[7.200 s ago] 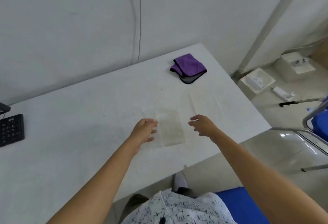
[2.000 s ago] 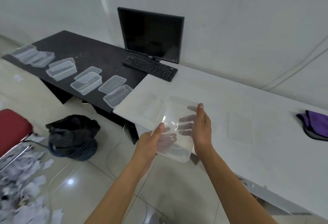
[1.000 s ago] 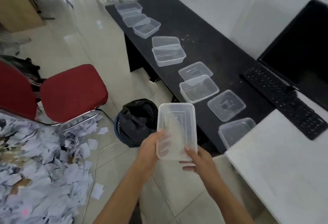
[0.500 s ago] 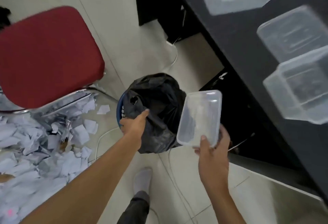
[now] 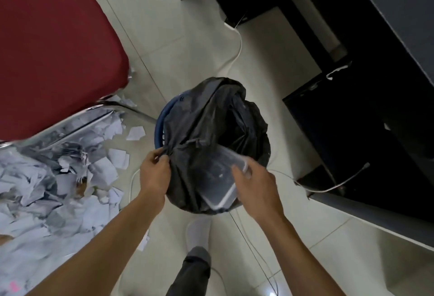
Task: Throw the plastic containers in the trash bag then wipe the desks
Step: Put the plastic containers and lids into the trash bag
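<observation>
A black trash bag (image 5: 211,117) lines a blue bin (image 5: 160,122) on the floor at the centre of the view. My left hand (image 5: 153,173) pinches the bag's near-left rim and holds it up. My right hand (image 5: 256,185) grips the edge of a clear plastic container (image 5: 218,178), which is tilted and lies partly inside the bag's mouth. The desks' tops and the other containers are out of view.
A red chair seat (image 5: 54,47) with a chrome frame stands at upper left. Torn white paper (image 5: 47,178) is heaped on the floor at left. The black desk's underside and leg (image 5: 352,119) fill the right, with white cables (image 5: 237,44) on the tiles. My foot (image 5: 198,232) is below the bin.
My right hand has brought the container from beside the bag down into its mouth. My left hand now pinches the bag's rim. The view has tilted further down.
</observation>
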